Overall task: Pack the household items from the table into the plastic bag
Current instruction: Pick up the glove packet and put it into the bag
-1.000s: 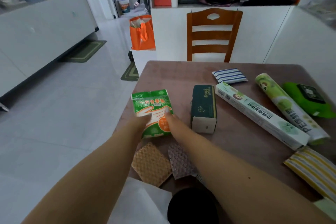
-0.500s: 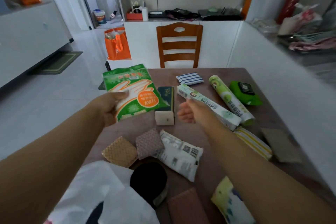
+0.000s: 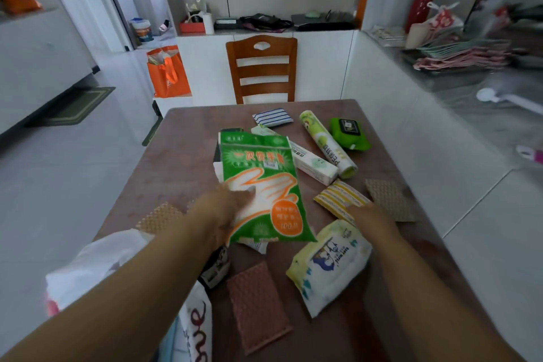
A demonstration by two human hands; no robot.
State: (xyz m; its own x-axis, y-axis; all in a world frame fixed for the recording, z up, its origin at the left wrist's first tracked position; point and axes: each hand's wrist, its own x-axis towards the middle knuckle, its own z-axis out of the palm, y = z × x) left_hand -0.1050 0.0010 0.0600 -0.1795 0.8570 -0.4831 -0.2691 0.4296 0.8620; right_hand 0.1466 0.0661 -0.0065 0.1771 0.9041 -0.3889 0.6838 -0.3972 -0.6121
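Note:
My left hand (image 3: 219,214) holds a green packet of disposable gloves (image 3: 260,185) up above the middle of the brown table (image 3: 188,138). My right hand (image 3: 371,219) lies low over the yellow striped cloth (image 3: 338,197), beside the yellow wet-wipes pack (image 3: 330,264); whether it grips the cloth is unclear. The white plastic bag (image 3: 97,261) sits at the table's near left edge, partly behind my left arm. A long white box (image 3: 314,163), a green roll (image 3: 326,144), a green wipes pack (image 3: 348,134) and a blue striped cloth (image 3: 271,117) lie farther back.
Pink (image 3: 257,306), tan (image 3: 160,217) and brown (image 3: 389,198) waffle cloths lie on the table. A wooden chair (image 3: 263,67) stands at the far edge. An orange bag (image 3: 167,72) sits on the floor at left. A cluttered counter (image 3: 458,50) runs along the right.
My left hand has carried the glove packet up and to the right, over the table's middle. My right hand moved back toward me, down to the yellow striped cloth. My view has tilted down.

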